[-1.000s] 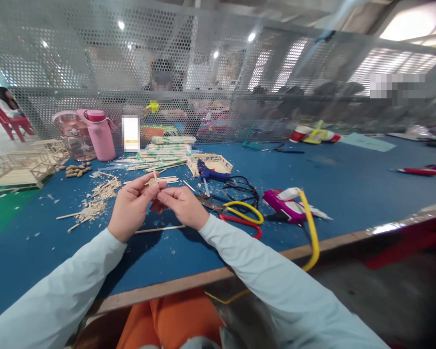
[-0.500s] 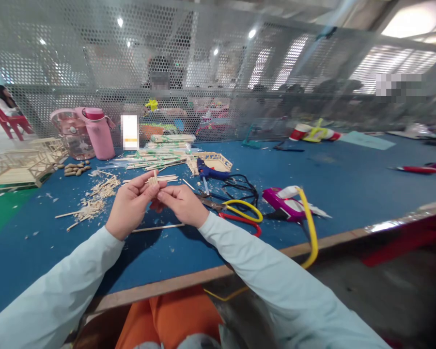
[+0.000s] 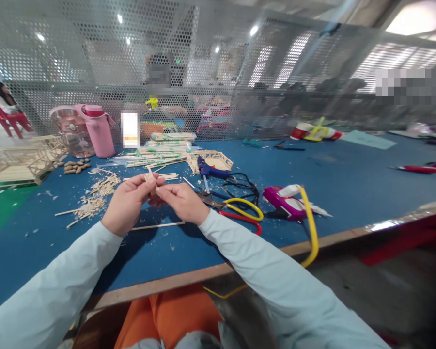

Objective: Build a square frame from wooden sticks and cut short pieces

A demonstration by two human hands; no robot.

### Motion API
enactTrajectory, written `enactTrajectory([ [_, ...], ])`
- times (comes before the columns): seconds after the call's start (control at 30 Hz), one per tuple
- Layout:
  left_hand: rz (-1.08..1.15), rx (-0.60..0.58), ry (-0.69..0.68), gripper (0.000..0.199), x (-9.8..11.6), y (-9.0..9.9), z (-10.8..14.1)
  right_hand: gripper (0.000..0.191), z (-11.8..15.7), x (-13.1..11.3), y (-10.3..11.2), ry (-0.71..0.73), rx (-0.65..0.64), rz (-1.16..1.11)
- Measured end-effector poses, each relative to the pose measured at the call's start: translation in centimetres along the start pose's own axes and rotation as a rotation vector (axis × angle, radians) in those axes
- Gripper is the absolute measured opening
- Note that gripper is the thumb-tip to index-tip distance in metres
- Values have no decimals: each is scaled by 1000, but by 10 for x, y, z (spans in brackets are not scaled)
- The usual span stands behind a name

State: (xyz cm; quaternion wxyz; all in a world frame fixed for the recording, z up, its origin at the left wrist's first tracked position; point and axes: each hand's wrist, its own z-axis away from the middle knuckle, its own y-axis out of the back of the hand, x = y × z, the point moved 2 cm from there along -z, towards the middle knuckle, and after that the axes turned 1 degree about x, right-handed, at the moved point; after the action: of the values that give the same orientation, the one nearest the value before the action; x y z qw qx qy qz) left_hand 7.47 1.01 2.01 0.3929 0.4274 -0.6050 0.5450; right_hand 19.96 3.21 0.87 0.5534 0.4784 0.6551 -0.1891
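Observation:
My left hand [image 3: 125, 199] pinches a small piece made of short wooden sticks [image 3: 150, 178] over the table. My right hand [image 3: 183, 201] meets it there, thumb and fingers closed on the near side of the same piece; much of it is hidden by the fingers. Below the hands a single long wooden stick [image 3: 160, 226] lies on the blue tabletop. Scissors [image 3: 236, 208] with one yellow and one red handle rest just right of my right hand. Behind them is a blue glue gun [image 3: 212, 169] with a black cord. A heap of cut stick bits [image 3: 100, 194] lies left of my left hand.
A purple glue gun [image 3: 285, 203] with a yellow cord lies to the right. Stick bundles [image 3: 167, 150], a pink bottle [image 3: 101, 135], peanuts [image 3: 76, 167] and wooden frame models [image 3: 22, 165] stand farther back. A perforated metal screen [image 3: 210, 72] closes off the far side.
Both hands have shifted slightly left. The stick piece has tilted a little between the fingers, with its upright stick now leaning left. Things on the table lie as before.

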Motion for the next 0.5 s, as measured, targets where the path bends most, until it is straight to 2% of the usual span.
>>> enactTrajectory([
  [0.13,135,115,63,20,-1,3,-2,24,0,1,1,-104,27,-47],
  [0.2,139,123,77,19,-1,2,-2,16,0,3,0,-116,58,-24],
  [0.33,93,87,83,23,-2,1,-1,9,0,3,-3,-51,72,7],
  [0.5,45,18,32,28,-4,1,-2,31,1,2,-3,-29,45,3],
])
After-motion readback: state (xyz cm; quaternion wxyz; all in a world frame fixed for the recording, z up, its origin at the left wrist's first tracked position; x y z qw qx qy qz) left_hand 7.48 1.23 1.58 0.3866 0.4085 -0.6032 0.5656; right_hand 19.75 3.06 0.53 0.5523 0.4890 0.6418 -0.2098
